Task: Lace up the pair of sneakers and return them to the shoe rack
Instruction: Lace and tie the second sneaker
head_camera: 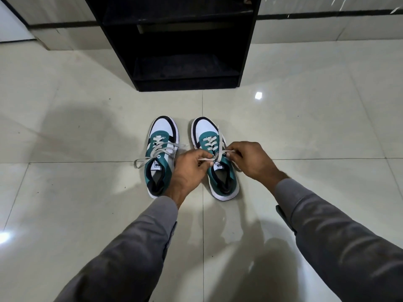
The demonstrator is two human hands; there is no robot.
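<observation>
- Glossy pale floor tiles (305, 131) lie open to the left and right of the pair of teal, white and black sneakers (162, 155).
- A bare strip of floor separates the sneaker toes from the black open-fronted shoe rack (246, 62).
- The rack's bottom shelf (185, 68) is unobstructed.
- Loose grey lace ends (141, 162) trail left of the left sneaker.

Domestic interior, probably an entryway: glossy cream floor tiles (87, 105); a black open shoe rack (185, 44) against the tiled wall (327, 22); sneakers (162, 153) on the floor.
</observation>
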